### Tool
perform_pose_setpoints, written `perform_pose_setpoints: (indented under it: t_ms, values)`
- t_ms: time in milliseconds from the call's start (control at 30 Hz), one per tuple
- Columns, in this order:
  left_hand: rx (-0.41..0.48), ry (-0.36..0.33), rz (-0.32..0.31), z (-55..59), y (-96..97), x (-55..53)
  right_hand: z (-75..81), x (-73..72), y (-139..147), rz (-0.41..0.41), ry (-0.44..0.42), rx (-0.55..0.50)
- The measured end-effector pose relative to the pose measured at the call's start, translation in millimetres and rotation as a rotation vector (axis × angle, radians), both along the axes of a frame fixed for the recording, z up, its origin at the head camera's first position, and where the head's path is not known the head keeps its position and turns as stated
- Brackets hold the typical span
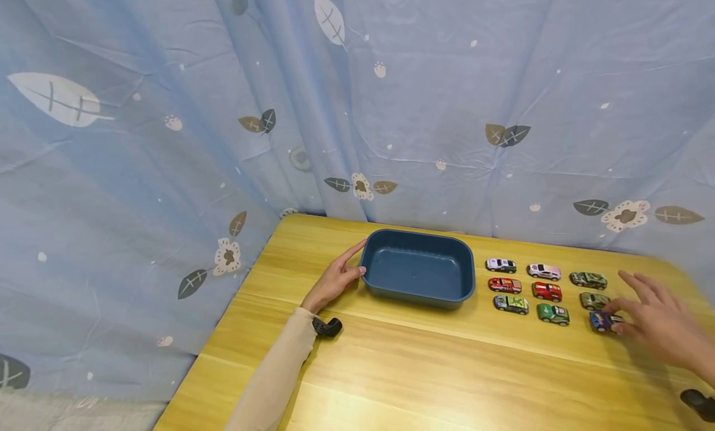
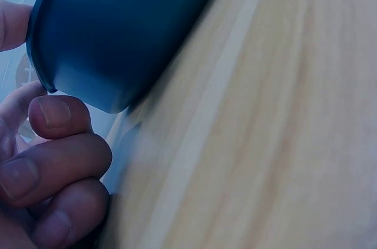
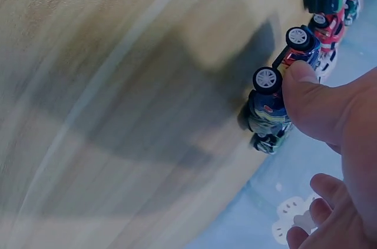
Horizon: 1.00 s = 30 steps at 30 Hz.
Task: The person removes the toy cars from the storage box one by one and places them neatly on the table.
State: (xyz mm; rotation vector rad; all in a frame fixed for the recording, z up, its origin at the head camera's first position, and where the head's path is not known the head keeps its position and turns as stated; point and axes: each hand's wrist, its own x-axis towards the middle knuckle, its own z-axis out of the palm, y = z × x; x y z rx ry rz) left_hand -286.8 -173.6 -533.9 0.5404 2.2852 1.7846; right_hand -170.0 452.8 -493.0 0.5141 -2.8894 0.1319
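Note:
My left hand [image 1: 331,283] is at the left side of a dark blue plastic basin [image 1: 371,283], its thumb and straight index finger touching the rim. In the left wrist view the other fingers [image 2: 65,166] are curled below the rim. My right hand [image 1: 665,322] pinches a blue-purple toy car [image 1: 603,321], the nearest one in the right column. In the right wrist view its thumb lies against the car's side [image 3: 288,55], near the wheels; the opposing fingertip is hidden. A camouflage toy car [image 1: 594,301] lies just behind it.
More toy cars stand in rows right of the basin: a green camouflage one [image 1: 588,280], white ones [image 1: 501,265], a red one [image 1: 547,291], an orange-red one [image 1: 505,285], a green one [image 1: 553,314] and a multicoloured one [image 1: 511,304]. A blue patterned curtain [image 1: 424,108] borders the wooden table [image 1: 424,362].

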Motion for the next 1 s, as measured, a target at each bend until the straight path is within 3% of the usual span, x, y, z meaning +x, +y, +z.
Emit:
perform_pose_setpoints:
  t_ms: [733,1000]
  values:
    - [0.003,0.006,0.003,0.3,-0.6,1.1,-9.3,0.2,-3.4,-0.020,-0.021,0.026]
    - [0.005,0.003,0.000,0.4,-0.3,1.2,-5.5,-0.2,-5.4,-0.044,-0.054,0.036]
